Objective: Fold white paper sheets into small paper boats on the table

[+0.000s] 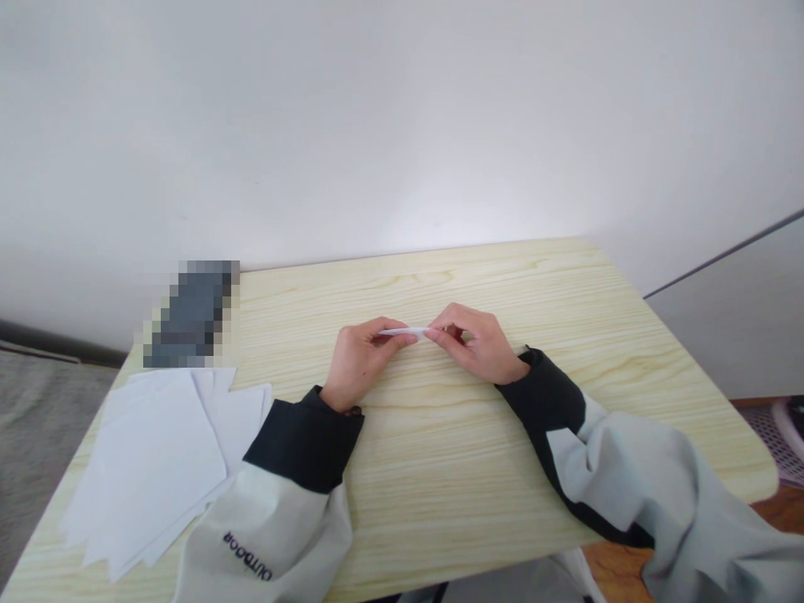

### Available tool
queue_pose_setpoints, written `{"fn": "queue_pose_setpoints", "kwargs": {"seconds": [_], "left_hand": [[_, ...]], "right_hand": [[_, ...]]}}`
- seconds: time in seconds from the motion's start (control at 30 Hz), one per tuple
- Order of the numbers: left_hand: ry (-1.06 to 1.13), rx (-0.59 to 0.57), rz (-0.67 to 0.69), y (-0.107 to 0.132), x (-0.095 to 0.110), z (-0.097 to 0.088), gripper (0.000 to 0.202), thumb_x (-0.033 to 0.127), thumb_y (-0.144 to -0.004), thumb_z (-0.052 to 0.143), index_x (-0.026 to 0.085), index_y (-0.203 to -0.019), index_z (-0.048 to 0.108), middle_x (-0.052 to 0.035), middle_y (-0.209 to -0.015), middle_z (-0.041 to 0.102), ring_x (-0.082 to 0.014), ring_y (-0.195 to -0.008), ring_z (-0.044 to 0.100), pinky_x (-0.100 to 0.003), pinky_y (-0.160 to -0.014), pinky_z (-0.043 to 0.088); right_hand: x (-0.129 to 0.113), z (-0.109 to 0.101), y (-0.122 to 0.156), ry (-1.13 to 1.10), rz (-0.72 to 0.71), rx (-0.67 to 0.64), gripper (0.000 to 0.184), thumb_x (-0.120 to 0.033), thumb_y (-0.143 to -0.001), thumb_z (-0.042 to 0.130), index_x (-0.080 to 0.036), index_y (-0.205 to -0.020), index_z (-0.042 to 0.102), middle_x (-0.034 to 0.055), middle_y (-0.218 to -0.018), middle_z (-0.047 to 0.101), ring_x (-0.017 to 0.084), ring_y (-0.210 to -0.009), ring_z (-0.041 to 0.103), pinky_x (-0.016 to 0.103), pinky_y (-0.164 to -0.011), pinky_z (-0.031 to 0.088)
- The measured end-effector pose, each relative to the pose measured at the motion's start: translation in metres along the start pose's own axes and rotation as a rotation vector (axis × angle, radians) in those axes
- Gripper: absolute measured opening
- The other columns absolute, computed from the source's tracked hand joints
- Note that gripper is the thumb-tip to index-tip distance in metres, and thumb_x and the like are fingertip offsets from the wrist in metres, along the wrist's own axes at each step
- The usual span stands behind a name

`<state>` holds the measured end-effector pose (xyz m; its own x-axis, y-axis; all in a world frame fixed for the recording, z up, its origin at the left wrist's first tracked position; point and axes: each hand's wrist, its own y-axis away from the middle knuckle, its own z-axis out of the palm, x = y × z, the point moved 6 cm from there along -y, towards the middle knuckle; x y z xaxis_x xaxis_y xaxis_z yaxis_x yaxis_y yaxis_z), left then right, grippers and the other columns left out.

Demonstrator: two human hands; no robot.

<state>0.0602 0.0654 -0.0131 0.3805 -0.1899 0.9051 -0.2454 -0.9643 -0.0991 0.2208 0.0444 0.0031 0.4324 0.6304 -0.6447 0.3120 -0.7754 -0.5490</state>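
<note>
A small, narrow piece of folded white paper (414,330) is held between my two hands above the middle of the table. My left hand (364,356) pinches its left end between thumb and fingers. At the other end, the thumb and fingertips of my right hand (474,339) close on it. The paper is seen nearly edge-on, so its full shape does not show. Parts of it are hidden behind the fingers.
Loose white sheets (157,461) lie fanned in a pile on the left of the wooden table (440,486). Behind them is a dark, pixelated rectangular object (192,314). A white wall (402,126) borders the table's far edge. A pinkish lattice basket (775,440) stands beyond the right edge.
</note>
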Motion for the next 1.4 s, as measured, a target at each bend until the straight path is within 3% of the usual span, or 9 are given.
{"fn": "queue_pose_setpoints", "kwargs": {"seconds": [0.27,0.4,0.57,0.73,1.07,1.4], "left_hand": [[0.218,-0.009,-0.062,-0.002,-0.007,0.003,0.042,0.049,-0.078,0.065,0.016,-0.104,0.066,-0.0056,-0.087,0.074,-0.0182,-0.080,0.068,-0.027,-0.071,0.054],[0.217,-0.042,-0.067,-0.002,-0.005,0.004,0.043,0.048,-0.080,0.063,0.014,-0.106,0.064,-0.0072,-0.089,0.074,-0.0194,-0.084,0.068,-0.026,-0.072,0.053],[0.268,-0.068,-0.055,-0.002,0.000,0.006,0.044,0.043,-0.081,0.064,0.015,-0.114,0.058,-0.0110,-0.109,0.070,-0.0222,-0.098,0.066,-0.031,-0.082,0.053],[0.304,-0.117,-0.002,-0.001,0.001,0.008,0.049,0.038,-0.083,0.063,0.015,-0.125,0.054,-0.0128,-0.121,0.064,-0.0227,-0.106,0.063,-0.031,-0.083,0.053],[0.315,-0.155,-0.038,0.000,-0.003,0.011,0.058,0.037,-0.079,0.068,0.014,-0.130,0.054,-0.0088,-0.108,0.071,-0.0216,-0.092,0.068,-0.036,-0.087,0.054],[0.279,-0.148,0.014,-0.001,-0.003,0.010,0.055,0.035,-0.078,0.069,0.013,-0.127,0.057,-0.0086,-0.109,0.070,-0.0206,-0.095,0.067,-0.034,-0.090,0.053]], "right_hand": [[0.003,-0.009,0.002,0.042,0.024,0.133,0.014,-0.027,-0.088,0.058,-0.018,-0.078,0.062,0.0000,-0.069,0.061,0.007,-0.051,0.049,0.022,-0.051,0.041],[0.001,-0.004,0.002,0.099,-0.061,0.069,0.009,-0.025,-0.087,0.058,-0.018,-0.083,0.063,0.0008,-0.075,0.063,0.006,-0.052,0.051,0.020,-0.052,0.042],[-0.003,0.001,0.003,0.189,-0.125,0.006,0.008,-0.026,-0.087,0.059,-0.018,-0.088,0.062,0.0008,-0.080,0.065,0.005,-0.052,0.052,0.019,-0.050,0.040],[-0.001,0.005,0.003,0.111,-0.054,-0.098,0.027,-0.042,-0.081,0.066,-0.018,-0.093,0.059,0.0018,-0.086,0.064,0.008,-0.058,0.054,0.021,-0.056,0.044],[0.007,0.005,0.002,0.046,0.072,-0.085,0.016,-0.033,-0.083,0.065,-0.018,-0.087,0.061,-0.0004,-0.079,0.065,0.005,-0.052,0.051,0.018,-0.052,0.042],[0.012,0.007,0.002,-0.034,0.152,-0.119,0.016,-0.029,-0.080,0.067,-0.018,-0.090,0.061,-0.0030,-0.074,0.066,0.004,-0.049,0.052,0.017,-0.051,0.042]]}}
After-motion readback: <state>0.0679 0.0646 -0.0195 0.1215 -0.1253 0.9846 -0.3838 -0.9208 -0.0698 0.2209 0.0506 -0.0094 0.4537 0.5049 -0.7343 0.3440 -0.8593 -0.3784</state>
